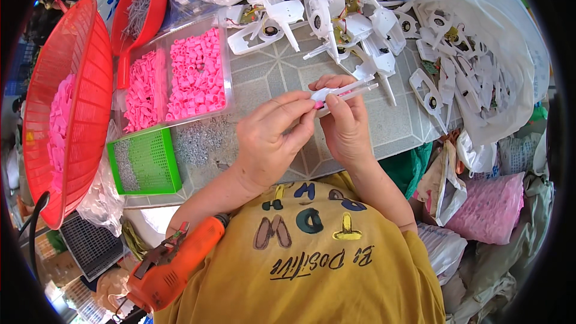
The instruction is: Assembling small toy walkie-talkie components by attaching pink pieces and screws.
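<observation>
Both my hands meet over the tiled tabletop around a slim white plastic housing (347, 90) with a long pointed end. My right hand (347, 129) is closed on it, thumb along its side. My left hand (268, 135) pinches at its near end, where a small pink plastic piece (318, 105) shows by the fingertips. The fingers cover part of both pieces. To the left, a clear two-part tray (228, 78) holds pink pieces: long ones (144, 90) in one side, short ring-like ones (197, 69) in the other.
Loose screws (203, 141) lie beside a green basket (174, 168). A red scoop (123, 63) holds metal pins, near a large red basket (78, 120). White housings with circuit boards (354, 27) are heaped behind; more fill a white bag (498, 120). An orange power screwdriver (174, 273) hangs at left.
</observation>
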Action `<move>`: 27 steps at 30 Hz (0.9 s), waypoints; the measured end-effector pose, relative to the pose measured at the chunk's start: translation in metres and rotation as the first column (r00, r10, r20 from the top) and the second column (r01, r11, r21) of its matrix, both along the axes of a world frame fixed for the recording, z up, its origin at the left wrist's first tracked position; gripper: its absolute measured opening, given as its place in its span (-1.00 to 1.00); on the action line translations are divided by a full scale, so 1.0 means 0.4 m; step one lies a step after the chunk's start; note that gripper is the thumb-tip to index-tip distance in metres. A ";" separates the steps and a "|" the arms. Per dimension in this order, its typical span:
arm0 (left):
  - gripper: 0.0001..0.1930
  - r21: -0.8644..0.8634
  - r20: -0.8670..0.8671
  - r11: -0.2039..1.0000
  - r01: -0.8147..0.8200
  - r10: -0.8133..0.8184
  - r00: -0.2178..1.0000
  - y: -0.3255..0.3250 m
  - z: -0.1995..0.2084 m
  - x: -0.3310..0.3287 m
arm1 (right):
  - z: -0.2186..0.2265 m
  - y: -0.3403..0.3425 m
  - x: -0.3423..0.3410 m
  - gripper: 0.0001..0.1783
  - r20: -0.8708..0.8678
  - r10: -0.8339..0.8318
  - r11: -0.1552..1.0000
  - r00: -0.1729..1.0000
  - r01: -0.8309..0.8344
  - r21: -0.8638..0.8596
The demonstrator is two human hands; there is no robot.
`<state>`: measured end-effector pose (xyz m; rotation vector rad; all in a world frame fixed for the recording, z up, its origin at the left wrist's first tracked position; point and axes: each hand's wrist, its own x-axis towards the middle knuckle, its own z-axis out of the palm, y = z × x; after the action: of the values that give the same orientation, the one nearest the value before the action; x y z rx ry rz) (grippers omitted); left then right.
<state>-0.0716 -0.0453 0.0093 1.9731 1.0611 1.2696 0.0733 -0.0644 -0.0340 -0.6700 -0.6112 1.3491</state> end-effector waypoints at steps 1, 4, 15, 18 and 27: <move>-0.81 -0.001 0.000 1.000 0.000 0.000 1.000 0.001 -0.003 -0.001 | -0.002 0.000 0.001 -0.72 0.001 0.003 1.000 1.000 -0.003 0.002; -0.81 0.043 -0.027 0.998 0.049 -0.048 0.998 0.005 -0.005 -0.008 | -0.001 -0.002 -0.002 -0.71 0.016 -0.010 1.000 1.000 0.011 -0.027; -0.75 0.133 -0.033 0.991 -0.013 0.017 0.999 0.011 0.000 0.003 | 0.007 -0.009 -0.020 -0.67 -0.025 -0.053 0.996 0.998 0.051 -0.074; -0.75 0.108 -0.052 0.994 -0.018 0.023 0.998 0.009 0.005 0.003 | 0.007 -0.010 -0.020 -0.66 -0.013 -0.058 0.996 0.998 0.057 -0.063; -0.79 0.129 -0.081 0.990 -0.061 0.071 0.994 0.003 -0.007 0.011 | -0.003 -0.017 -0.023 -0.58 0.000 -0.033 0.999 0.999 0.033 -0.017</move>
<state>-0.0674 -0.0443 0.0064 2.1191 1.1202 1.3273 0.0643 -0.0711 -0.0351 -0.6908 -0.5863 1.3250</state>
